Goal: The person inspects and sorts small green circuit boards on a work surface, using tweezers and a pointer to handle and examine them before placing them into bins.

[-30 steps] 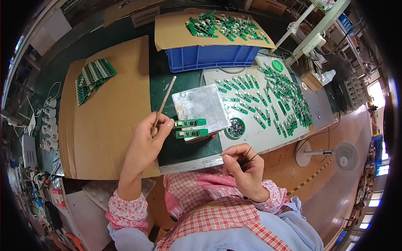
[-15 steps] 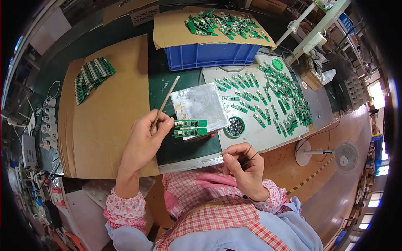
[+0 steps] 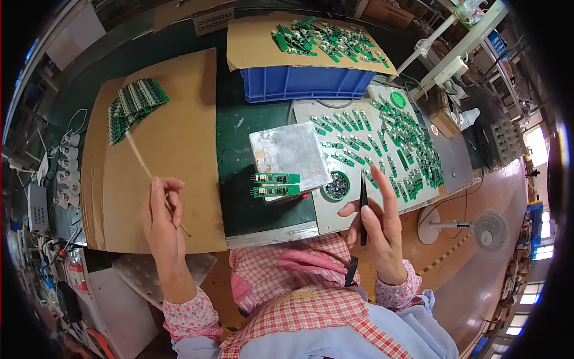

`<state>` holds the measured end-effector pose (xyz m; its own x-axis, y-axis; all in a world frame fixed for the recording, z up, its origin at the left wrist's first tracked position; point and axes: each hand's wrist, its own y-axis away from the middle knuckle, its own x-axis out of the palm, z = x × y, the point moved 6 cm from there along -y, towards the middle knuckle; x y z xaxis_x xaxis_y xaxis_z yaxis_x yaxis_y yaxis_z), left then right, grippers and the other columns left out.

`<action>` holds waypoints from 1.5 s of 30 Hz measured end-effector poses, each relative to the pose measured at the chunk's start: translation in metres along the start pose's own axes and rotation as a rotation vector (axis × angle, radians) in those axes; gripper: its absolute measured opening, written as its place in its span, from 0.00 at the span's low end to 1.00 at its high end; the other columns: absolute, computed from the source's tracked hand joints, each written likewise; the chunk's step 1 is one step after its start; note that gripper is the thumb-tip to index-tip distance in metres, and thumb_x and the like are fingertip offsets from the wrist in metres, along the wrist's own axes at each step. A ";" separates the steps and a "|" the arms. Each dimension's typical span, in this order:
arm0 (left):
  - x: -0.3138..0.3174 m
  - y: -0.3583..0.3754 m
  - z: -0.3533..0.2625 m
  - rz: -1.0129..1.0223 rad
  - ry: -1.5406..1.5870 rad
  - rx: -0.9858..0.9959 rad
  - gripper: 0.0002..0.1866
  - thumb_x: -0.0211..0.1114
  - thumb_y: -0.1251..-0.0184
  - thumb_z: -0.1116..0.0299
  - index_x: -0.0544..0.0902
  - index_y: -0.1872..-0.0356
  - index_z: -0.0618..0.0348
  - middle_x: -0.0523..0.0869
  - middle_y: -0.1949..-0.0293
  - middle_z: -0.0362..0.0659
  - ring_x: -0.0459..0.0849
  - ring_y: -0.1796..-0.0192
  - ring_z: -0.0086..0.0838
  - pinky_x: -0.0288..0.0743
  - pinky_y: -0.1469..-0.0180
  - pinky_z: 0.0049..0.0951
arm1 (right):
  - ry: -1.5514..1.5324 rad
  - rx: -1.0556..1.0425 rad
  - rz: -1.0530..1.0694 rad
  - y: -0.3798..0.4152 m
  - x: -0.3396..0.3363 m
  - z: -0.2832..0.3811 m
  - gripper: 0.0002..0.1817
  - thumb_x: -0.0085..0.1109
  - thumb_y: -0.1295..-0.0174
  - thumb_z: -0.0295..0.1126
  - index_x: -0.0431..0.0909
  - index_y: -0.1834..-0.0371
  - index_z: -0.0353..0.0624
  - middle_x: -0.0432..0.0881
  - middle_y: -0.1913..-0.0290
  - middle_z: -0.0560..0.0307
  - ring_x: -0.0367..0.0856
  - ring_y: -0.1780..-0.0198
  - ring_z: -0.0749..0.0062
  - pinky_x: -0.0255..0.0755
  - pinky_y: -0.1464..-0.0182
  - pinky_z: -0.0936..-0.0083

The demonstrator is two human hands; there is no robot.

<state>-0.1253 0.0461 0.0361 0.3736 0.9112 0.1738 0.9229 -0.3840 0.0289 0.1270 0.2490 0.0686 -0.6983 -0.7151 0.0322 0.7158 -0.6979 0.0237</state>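
Observation:
A thin stick is held in my left hand, its pale tip pointing up and left over the brown cardboard. My right hand holds black tweezers upright, just in front of the grey board. Between the hands a metal block stands on the green table. Two green circuit boards lie side by side at its near left edge, pins facing left. Right of the block is a green round dish of small dark parts, near neither hand's fingertips.
Stacked circuit boards lie on the cardboard. Many loose boards cover the grey board. Behind stands a blue crate topped with cardboard and more boards. A white fan is at the right.
My left hand has moved left, away from the two boards, with the stick. My right hand has moved right and up, and the tweezers now point upward.

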 end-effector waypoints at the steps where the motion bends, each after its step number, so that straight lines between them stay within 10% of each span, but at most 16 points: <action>1: -0.007 0.003 0.005 -0.062 0.066 0.027 0.21 0.44 0.20 0.56 0.78 0.62 0.65 0.66 0.74 0.34 0.57 0.79 0.13 0.50 0.76 0.14 | -0.054 0.014 0.046 -0.002 -0.007 -0.005 0.24 0.34 0.24 0.31 0.50 0.27 0.37 0.81 0.57 0.45 0.78 0.72 0.79 0.75 0.66 0.84; 8: -0.017 0.027 0.016 -0.158 0.194 0.132 0.21 0.41 0.20 0.57 0.75 0.53 0.66 0.65 0.74 0.34 0.56 0.79 0.14 0.50 0.75 0.14 | -0.840 0.178 0.208 -0.022 -0.002 0.009 0.26 0.35 0.27 0.36 0.56 0.33 0.28 0.81 0.50 0.34 0.84 0.70 0.62 0.78 0.78 0.78; 20: -0.033 0.041 0.029 -0.376 -0.134 0.355 0.16 0.44 0.20 0.62 0.77 0.53 0.65 0.70 0.72 0.34 0.58 0.75 0.12 0.54 0.73 0.15 | -0.283 -0.045 -0.067 -0.033 -0.004 0.009 0.15 0.48 0.26 0.37 0.74 0.50 0.35 0.78 0.77 0.62 0.63 0.88 0.85 0.57 0.87 0.88; 30: -0.023 0.023 0.082 -0.412 0.129 0.171 0.16 0.44 0.20 0.61 0.78 0.57 0.62 0.73 0.71 0.34 0.66 0.75 0.14 0.58 0.71 0.17 | -0.047 -0.212 -0.116 -0.026 -0.005 0.018 0.13 0.59 0.37 0.25 0.78 0.52 0.29 0.83 0.60 0.50 0.76 0.69 0.79 0.70 0.69 0.84; 45: -0.028 0.021 0.109 -0.458 0.074 0.293 0.12 0.47 0.22 0.67 0.75 0.60 0.64 0.74 0.70 0.38 0.71 0.75 0.17 0.66 0.72 0.20 | 0.029 -0.330 -0.099 -0.040 0.011 0.036 0.09 0.58 0.33 0.29 0.77 0.56 0.34 0.77 0.70 0.60 0.70 0.74 0.84 0.64 0.72 0.85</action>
<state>-0.1061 0.0288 -0.0757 -0.0704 0.9583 0.2771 0.9808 0.1171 -0.1560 0.0908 0.2704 0.1042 -0.7677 -0.6406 0.0178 0.6071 -0.7359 -0.2996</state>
